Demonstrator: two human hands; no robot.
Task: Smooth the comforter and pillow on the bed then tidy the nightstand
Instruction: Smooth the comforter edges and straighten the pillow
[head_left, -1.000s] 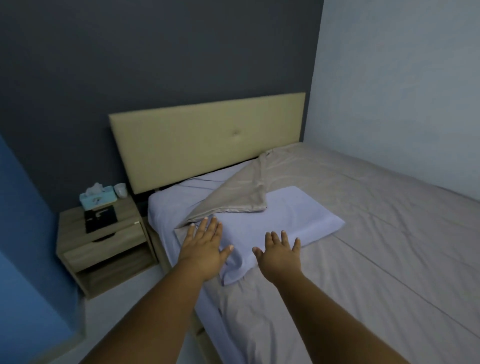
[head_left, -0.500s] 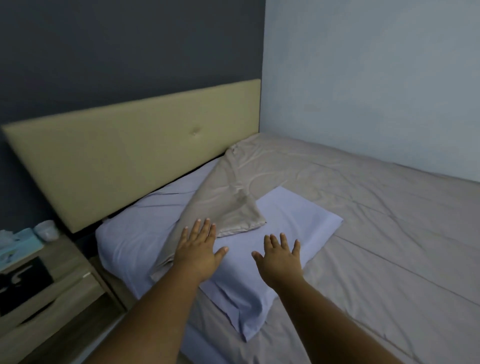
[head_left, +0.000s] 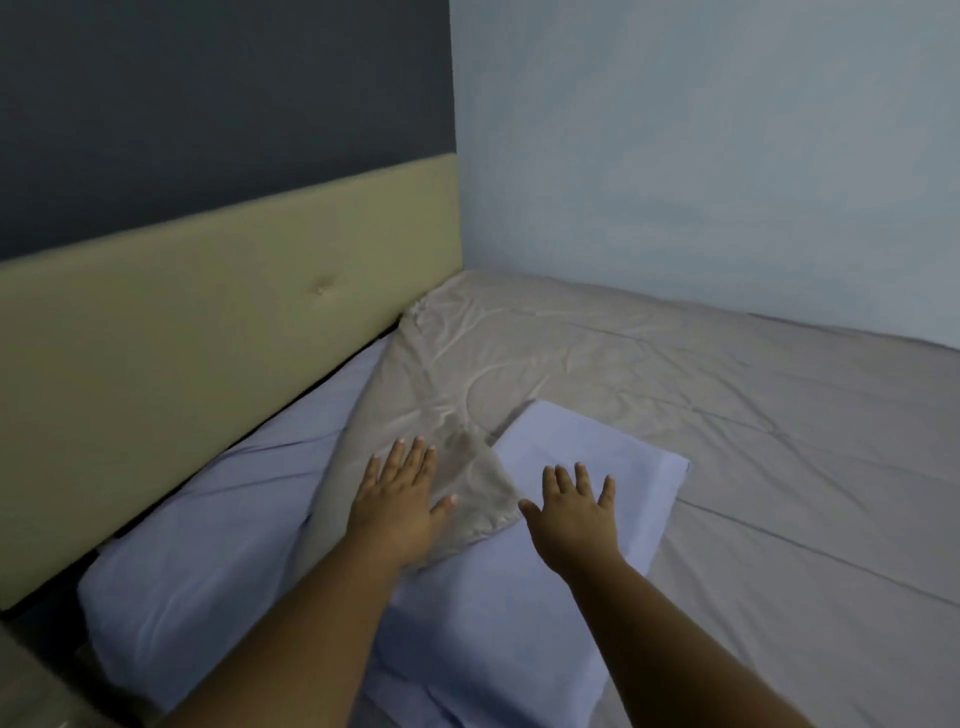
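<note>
A beige comforter (head_left: 701, 395) covers most of the bed. Its near corner is folded back into a wrinkled flap (head_left: 441, 415) that drapes over a lavender pillow (head_left: 582, 467). My left hand (head_left: 402, 499) lies flat with fingers spread on that flap. My right hand (head_left: 571, 512) is spread over the pillow, just right of the flap's tip; whether it touches I cannot tell. Lavender sheet (head_left: 208, 530) shows at the bed's head on the left.
A padded yellow-beige headboard (head_left: 218, 332) runs along the dark grey wall. A pale blue wall (head_left: 701, 156) borders the bed's far side. A sliver of the wooden nightstand (head_left: 21, 691) shows at the bottom left corner.
The view has swung right and closer to the bed, so the nightstand has nearly left the frame. Both hands have reached further onto the flap and pillow.
</note>
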